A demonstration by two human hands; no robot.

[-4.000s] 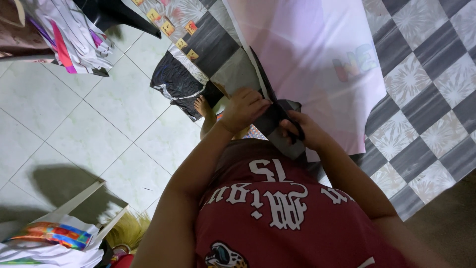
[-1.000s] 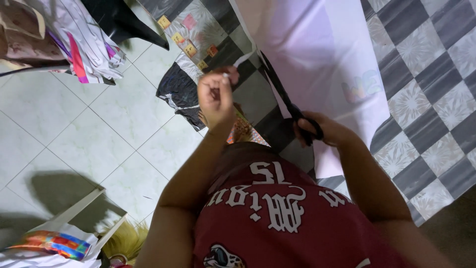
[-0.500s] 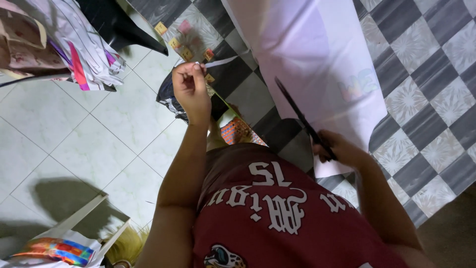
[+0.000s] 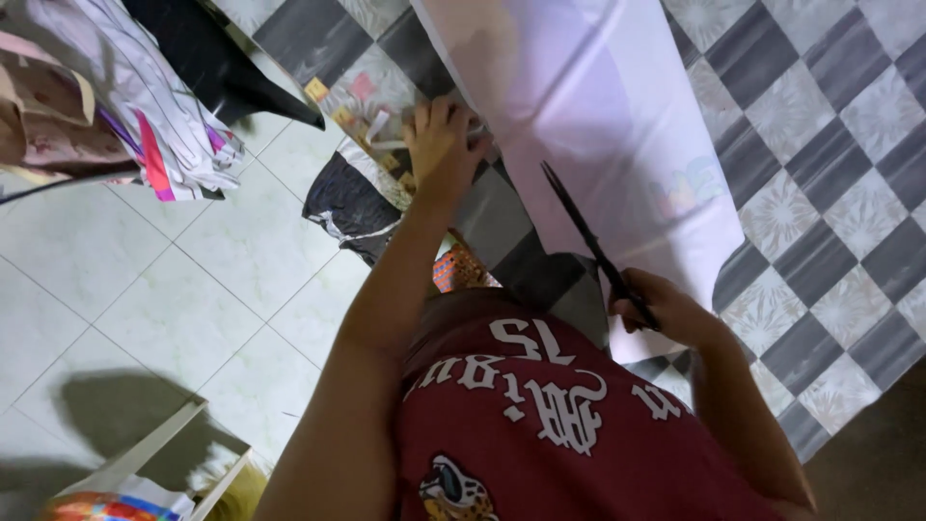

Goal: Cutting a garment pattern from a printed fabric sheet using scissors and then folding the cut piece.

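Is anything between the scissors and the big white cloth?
No, nothing visible. The right hand holds the black scissors, and their blades already lie over the white cloth. The left hand rests at the cloth's left edge, among paper scraps, well off to the side of the blades.
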